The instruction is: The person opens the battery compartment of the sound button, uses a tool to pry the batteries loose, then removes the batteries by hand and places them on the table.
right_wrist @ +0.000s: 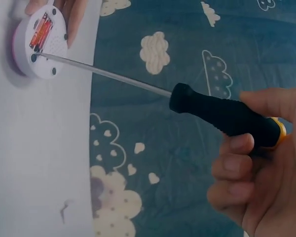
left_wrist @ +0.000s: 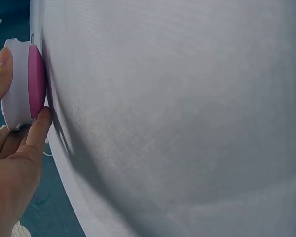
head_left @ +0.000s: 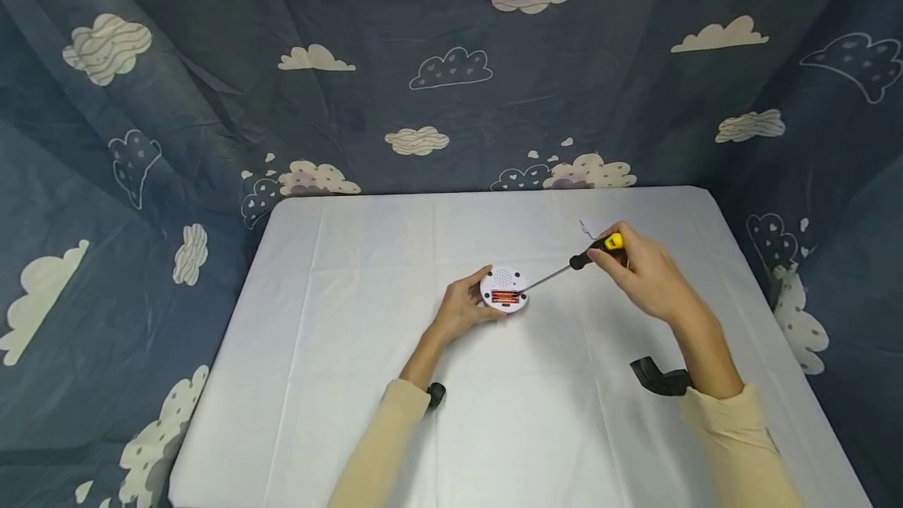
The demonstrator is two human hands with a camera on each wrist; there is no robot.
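Two red batteries point(head_left: 505, 300), labels point(right_wrist: 41, 33) illegible, screwdriver point(head_left: 580, 260)

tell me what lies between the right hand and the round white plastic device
The right wrist view shows a black-handled screwdriver: its handle's front and slim metal shaft span from right hand to device.

Plain pale yellow sleeves point(head_left: 377, 445) with dark black wrist fittings point(head_left: 663, 382)

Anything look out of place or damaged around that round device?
One oddity: a small piece lies loose on the white tabletop, apart from the round device, too small to identify. Nothing looks visibly spilled or damaged.
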